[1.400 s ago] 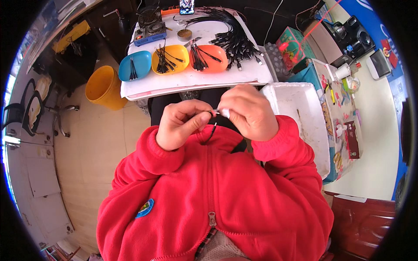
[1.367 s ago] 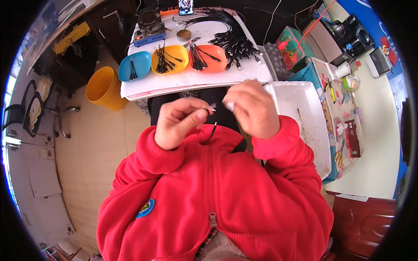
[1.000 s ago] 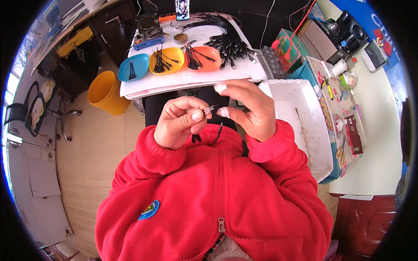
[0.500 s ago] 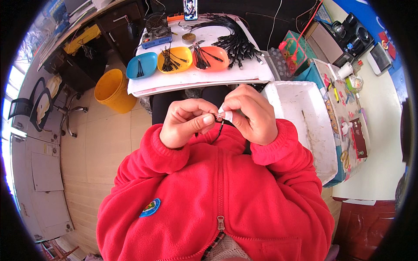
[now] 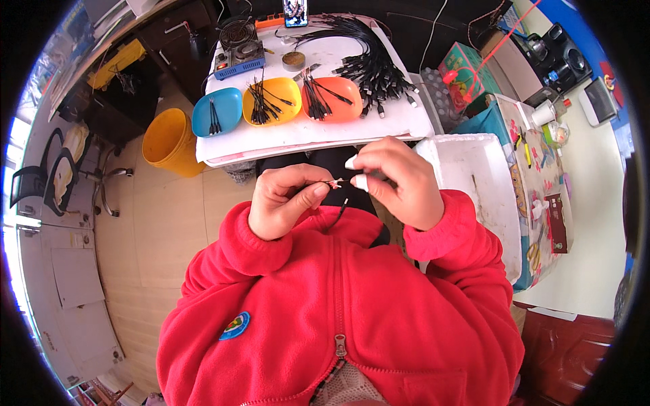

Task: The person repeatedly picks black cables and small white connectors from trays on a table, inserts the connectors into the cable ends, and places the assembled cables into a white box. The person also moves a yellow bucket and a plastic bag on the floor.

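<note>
From where I stood, the right hand [image 5: 406, 186], which had been pinching the thin wires [image 5: 335, 183], had just parted its thumb and forefinger beside them, leaving them gripped in the left hand [image 5: 279, 197] above the red jacket [image 5: 284, 318], their handling apparently unfinished.

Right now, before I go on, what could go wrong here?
The left hand pinches thin wires with only short ends showing, so they might bend or slip.
The right hand, open, has white covers on thumb and one finger, which could dull its feel for them.
The orange bowl sits near the front edge of the table; a knock might spill its cables.
</note>
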`<state>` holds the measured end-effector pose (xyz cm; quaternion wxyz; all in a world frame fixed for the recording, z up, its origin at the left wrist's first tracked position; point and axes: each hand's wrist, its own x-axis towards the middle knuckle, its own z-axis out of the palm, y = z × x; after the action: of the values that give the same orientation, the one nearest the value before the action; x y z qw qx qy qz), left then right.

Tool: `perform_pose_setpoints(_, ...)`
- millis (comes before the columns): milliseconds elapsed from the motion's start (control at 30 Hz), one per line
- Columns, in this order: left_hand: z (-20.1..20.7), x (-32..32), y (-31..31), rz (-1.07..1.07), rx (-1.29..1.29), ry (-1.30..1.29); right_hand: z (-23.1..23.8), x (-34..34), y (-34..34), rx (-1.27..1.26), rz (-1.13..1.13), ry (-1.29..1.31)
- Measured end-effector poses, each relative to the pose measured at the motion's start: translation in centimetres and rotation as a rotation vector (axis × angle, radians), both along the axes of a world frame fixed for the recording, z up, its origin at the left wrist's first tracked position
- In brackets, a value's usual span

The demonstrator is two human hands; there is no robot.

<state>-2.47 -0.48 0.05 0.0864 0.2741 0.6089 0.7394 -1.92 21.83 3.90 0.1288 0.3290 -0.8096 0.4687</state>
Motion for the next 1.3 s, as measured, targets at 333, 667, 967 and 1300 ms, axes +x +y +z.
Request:
perform_pose_setpoints(333,-0.6,-4.0,0.4,0.042,-0.136,0.114,-0.9,-4.4,-0.3,0.122,0.05,0.073)
perform_pose_setpoints(667,-2.6,-6.6,0.3,-0.188,0.384,-0.529,-4.6,-7.9,-0.2,-0.387,0.207,-0.7)
perform_pose_setpoints(967,-3.5,-7.6,0.9,-0.502,0.607,-0.853,-4.1,-9.1,-1.0,-0.231,0.173,0.015)
perform_pose_setpoints(1300,-2.5,-7.2,1.0,-0.27,0.255,-0.468,-5.4,-7.1,-1.8,-0.517,0.194,-0.268)
